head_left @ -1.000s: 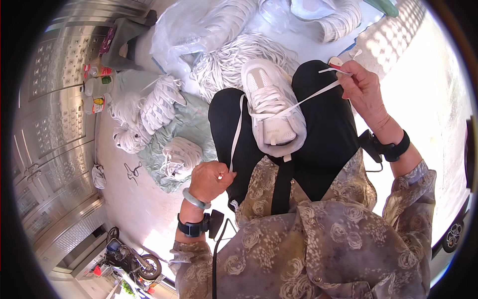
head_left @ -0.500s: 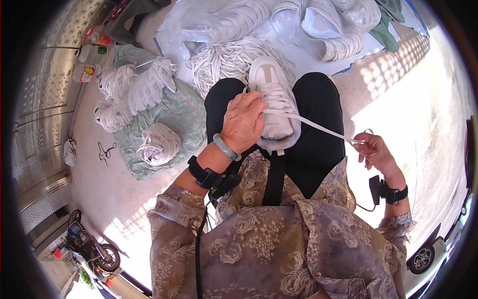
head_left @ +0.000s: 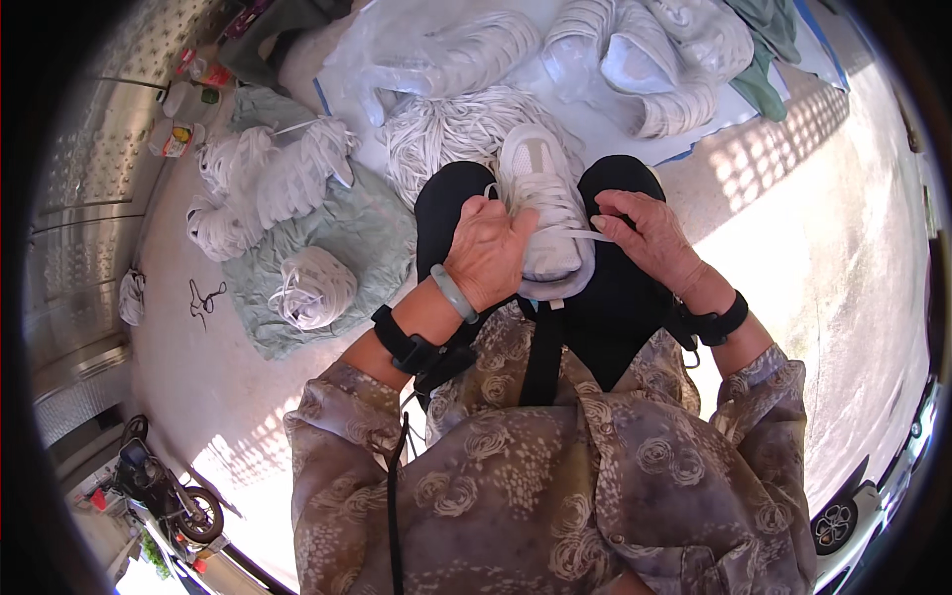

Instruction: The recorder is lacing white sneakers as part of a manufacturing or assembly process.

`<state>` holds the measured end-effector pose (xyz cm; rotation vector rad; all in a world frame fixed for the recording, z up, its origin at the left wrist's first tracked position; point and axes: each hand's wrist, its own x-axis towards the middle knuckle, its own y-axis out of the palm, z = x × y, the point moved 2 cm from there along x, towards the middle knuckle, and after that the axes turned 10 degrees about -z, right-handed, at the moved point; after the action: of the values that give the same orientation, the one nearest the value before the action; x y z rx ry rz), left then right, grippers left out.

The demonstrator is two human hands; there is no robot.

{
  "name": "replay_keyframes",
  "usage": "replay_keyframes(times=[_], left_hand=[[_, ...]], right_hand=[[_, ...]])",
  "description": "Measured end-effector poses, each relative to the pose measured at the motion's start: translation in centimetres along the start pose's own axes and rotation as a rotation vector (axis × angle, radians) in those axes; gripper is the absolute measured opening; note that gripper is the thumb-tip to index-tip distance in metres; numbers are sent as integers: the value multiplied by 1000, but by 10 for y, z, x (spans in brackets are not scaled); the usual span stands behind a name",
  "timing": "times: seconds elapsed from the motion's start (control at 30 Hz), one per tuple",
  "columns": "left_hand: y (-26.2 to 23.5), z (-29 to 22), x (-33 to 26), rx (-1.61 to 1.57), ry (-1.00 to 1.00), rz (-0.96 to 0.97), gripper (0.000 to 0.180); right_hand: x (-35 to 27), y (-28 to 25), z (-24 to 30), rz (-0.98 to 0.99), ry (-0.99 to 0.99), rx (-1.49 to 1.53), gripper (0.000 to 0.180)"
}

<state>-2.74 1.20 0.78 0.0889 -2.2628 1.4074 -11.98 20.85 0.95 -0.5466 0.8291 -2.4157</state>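
Observation:
A white and pale grey sneaker (head_left: 538,164) rests between my knees, toe pointing away from me, its front laced in crossing rows. My left hand (head_left: 491,250) is closed at the shoe's left side, thumb over the lacing; its fingertips are partly hidden. From the upper eyelets a flat white shoelace (head_left: 580,234) runs right to my right hand (head_left: 650,238), which pinches it close to the shoe. Beyond the toe lies a big heap of white shoelaces (head_left: 436,139).
More white sneakers (head_left: 307,183) stand in a row on green cloth at left, with a single shoe (head_left: 315,286) nearer me. Plastic-wrapped shoes (head_left: 466,55) lie on the far sheet. A motorbike (head_left: 164,486) stands lower left, and a car wheel (head_left: 835,524) shows lower right.
My right hand has come in from far right to beside the shoe, and the stretch of lace between it and the shoe is much shorter. My left hand has barely moved.

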Motion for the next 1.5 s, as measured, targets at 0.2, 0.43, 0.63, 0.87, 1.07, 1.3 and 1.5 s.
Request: replay_keyframes(times=[0.2, 0.43, 0.63, 0.87, 1.07, 1.3, 1.5], left_hand=[[-34, -12, -9, -326, -90, 193, 29], [-59, -45, -13, -703, 51, 611, 14], [-23, -10, -8, -288, -39, 218, 12], [7, 20, -5, -36, -148, 150, 4], [6, 15, 4, -5, -28, 247, 7], [12, 15, 10, -3, 9, 190, 5], [10, 9, 33, 112, 99, 160, 7]], right_hand=[[-12, 2, 24, 251, -28, -147, 19], [-25, 5, 57, 422, -183, 167, 6], [-5, 9, 28, 80, -80, -65, 6], [2, 28, 17, 139, -177, -393, 9], [2, 28, 15, 194, -321, -482, 7], [4, 31, 9, 137, -398, -517, 6], [26, 27, 21, 52, -508, -635, 8]])
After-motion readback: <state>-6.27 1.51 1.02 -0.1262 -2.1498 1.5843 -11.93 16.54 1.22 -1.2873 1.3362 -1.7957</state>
